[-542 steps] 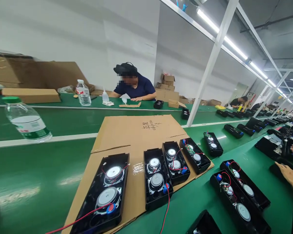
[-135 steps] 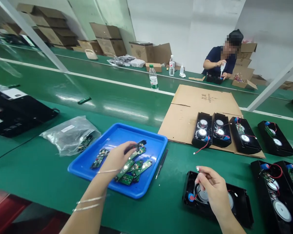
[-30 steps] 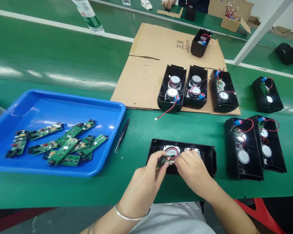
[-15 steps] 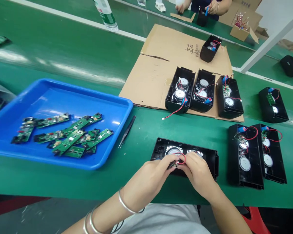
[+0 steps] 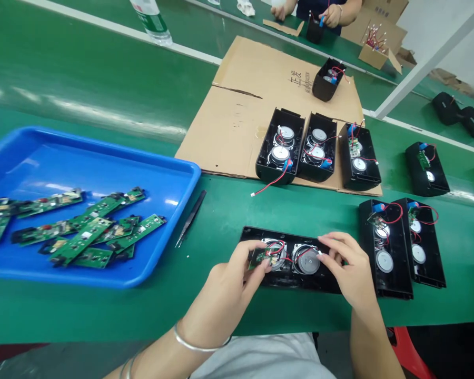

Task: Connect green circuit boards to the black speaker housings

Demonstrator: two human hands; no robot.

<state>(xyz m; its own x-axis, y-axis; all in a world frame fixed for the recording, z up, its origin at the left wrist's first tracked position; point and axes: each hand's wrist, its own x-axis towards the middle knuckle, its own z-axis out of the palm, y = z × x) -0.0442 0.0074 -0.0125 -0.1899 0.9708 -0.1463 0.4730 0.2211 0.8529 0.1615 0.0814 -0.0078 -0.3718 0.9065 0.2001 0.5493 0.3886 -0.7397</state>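
Note:
A black speaker housing (image 5: 296, 282) lies lengthwise on the bench in front of me, its inside facing up. Two round speaker drivers (image 5: 308, 261) sit in it. My left hand (image 5: 223, 281) pinches a small green circuit board (image 5: 257, 257) over the housing's left part. Red wire (image 5: 277, 243) loops from the board across the left driver. At the right driver, my right hand (image 5: 349, 266) holds a small white connector (image 5: 320, 253) between thumb and fingertips, its other fingers curled above the housing.
A blue tray (image 5: 158, 258) with several circuit boards stands left, tweezers (image 5: 191, 218) beside it. Several wired housings (image 5: 387, 221) stand right and on flattened cardboard (image 5: 225, 131) behind. A water bottle (image 5: 152, 23) stands farther back. Across the bench, a co-worker's hands (image 5: 332, 16) handle another housing.
My hands have moved apart from close together over the housing. The left keeps the circuit board at the left; the right has gone right with the white connector. The whole view has shifted slightly.

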